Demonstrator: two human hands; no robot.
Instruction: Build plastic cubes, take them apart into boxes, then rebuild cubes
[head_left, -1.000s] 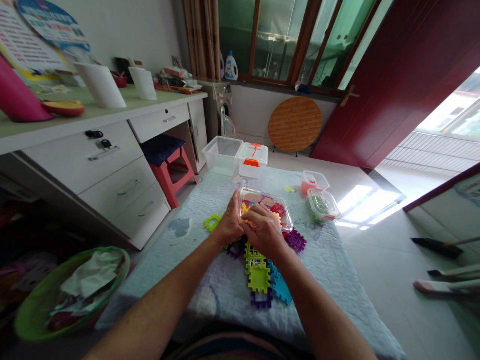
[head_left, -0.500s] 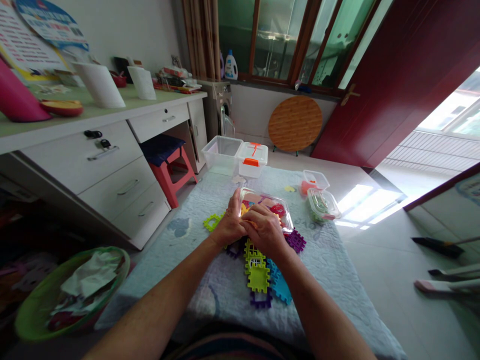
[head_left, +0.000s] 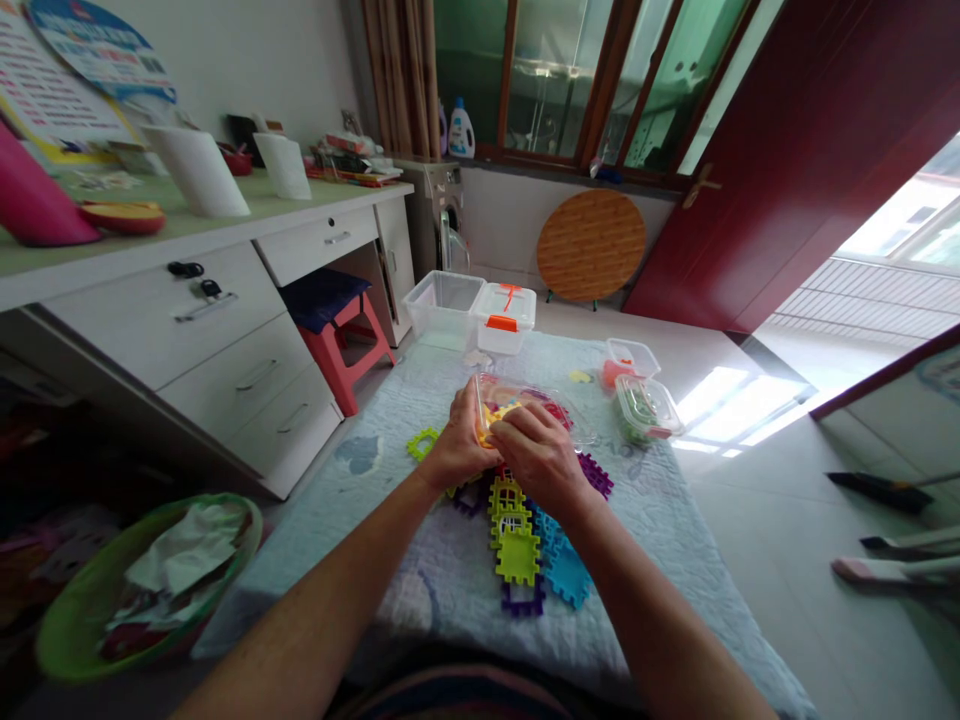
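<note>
A clear plastic box (head_left: 491,390) with yellow, orange and red pieces inside sits between my hands, over the middle of the cloth. My left hand (head_left: 459,440) is wrapped round its left side. Fingers of my right hand (head_left: 536,450) are bent together at the near edge of the clear lid (head_left: 581,428), which sits askew and sticks out to the right. Just below my hands lie interlocking plastic tiles: lime green (head_left: 517,555), blue (head_left: 566,572) and purple (head_left: 596,475). Another lime tile (head_left: 423,443) is left of my left hand. My fingertips partly hide the box's near side.
An open clear bin (head_left: 446,300) and a lidded box with orange clips (head_left: 506,325) stand at the cloth's far edge. Two small clear containers (head_left: 646,410) are at the right. A green laundry basket (head_left: 142,590) and a red stool (head_left: 349,345) stand left.
The lid has shifted and tilted to the right on the box. My right hand has moved slightly right and nearer, baring more yellow pieces. My left hand stays at the box's left side.
</note>
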